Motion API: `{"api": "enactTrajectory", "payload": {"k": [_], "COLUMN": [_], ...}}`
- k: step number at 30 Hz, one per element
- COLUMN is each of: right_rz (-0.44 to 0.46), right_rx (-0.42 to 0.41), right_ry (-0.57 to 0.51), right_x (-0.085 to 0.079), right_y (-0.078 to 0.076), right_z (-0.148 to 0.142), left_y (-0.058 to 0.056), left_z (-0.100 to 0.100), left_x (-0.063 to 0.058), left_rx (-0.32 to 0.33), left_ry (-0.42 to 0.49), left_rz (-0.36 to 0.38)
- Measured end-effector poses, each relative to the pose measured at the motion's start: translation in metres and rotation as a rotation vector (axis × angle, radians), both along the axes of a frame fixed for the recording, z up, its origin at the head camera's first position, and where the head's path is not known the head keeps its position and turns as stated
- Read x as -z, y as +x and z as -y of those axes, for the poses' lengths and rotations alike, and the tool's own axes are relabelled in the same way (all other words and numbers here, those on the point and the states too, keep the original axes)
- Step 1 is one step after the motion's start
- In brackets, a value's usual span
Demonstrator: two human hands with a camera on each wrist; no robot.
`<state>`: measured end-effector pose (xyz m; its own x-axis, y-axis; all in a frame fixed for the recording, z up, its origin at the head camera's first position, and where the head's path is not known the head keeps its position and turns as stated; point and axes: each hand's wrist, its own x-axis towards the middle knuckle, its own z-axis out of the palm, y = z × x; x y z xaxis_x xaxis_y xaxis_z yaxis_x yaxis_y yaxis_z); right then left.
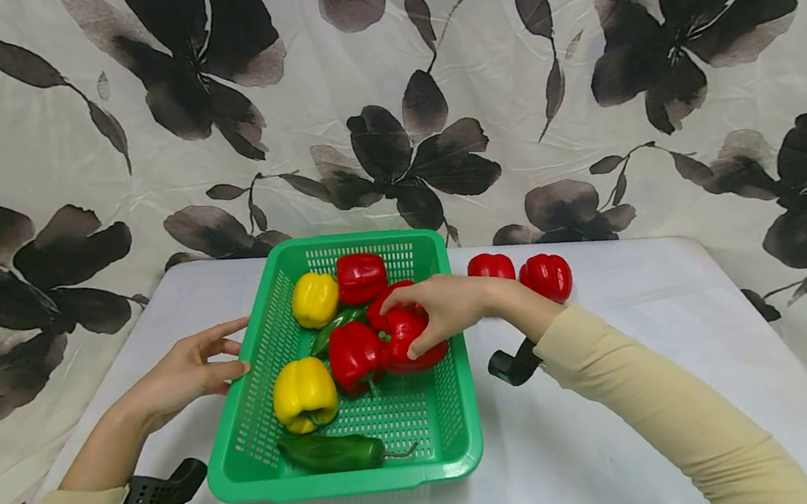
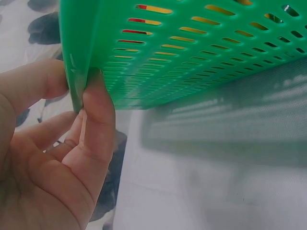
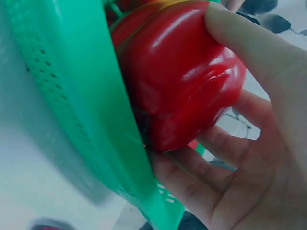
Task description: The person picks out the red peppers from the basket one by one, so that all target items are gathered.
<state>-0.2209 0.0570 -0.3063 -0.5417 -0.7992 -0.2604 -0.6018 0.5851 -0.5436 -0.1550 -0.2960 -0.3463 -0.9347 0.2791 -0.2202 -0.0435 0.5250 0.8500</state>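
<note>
A green plastic basket (image 1: pixel 356 481) with slotted sides holds several peppers. My left hand (image 1: pixel 184 371) pinches its left rim; in the left wrist view the thumb and a bent finger (image 2: pixel 98 120) meet around that rim. Inside the basket's right side, my right hand (image 1: pixel 448 305) grips a red bell pepper (image 3: pixel 177 76), thumb on one side and fingers around the other. Right against it sits another red bell pepper (image 1: pixel 354 355). A third red one (image 1: pixel 382 305) is partly hidden behind the right hand.
Also in the basket are a red bell pepper (image 1: pixel 361 277), yellow bell peppers (image 1: pixel 314 300) (image 1: pixel 304 392), a partly covered green pepper (image 1: pixel 337 329) and a long green pepper (image 1: pixel 333 452). Two red bell peppers (image 1: pixel 490 266) (image 1: pixel 547 277) lie on the white-covered table (image 1: pixel 584 431), beyond the right forearm.
</note>
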Motion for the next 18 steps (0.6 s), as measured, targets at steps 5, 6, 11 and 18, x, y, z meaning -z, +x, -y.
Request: {"api": "enactTrajectory", "payload": {"k": [5, 6, 11, 18], "right_rz": [-0.064, -0.075, -0.108, -0.138], "right_rx": [-0.014, -0.013, -0.008, 0.031], "right_ry": [-0.053, -0.067, -0.135, -0.191], "right_x": [0.002, 0.002, 0.001, 0.001], "right_y": [0.002, 0.002, 0.007, 0.016], "right_z": [-0.003, -0.004, -0.008, -0.009], "left_y": [0.0, 0.0, 0.0, 0.0], "left_z": [-0.001, -0.001, 0.0, 0.0], "left_x": [0.0, 0.0, -0.001, -0.001], "left_rx": [-0.001, -0.001, 0.002, 0.002], "left_ry": [0.0, 0.0, 0.004, 0.006], "left_rz": [-0.001, 0.0, 0.002, 0.008]}}
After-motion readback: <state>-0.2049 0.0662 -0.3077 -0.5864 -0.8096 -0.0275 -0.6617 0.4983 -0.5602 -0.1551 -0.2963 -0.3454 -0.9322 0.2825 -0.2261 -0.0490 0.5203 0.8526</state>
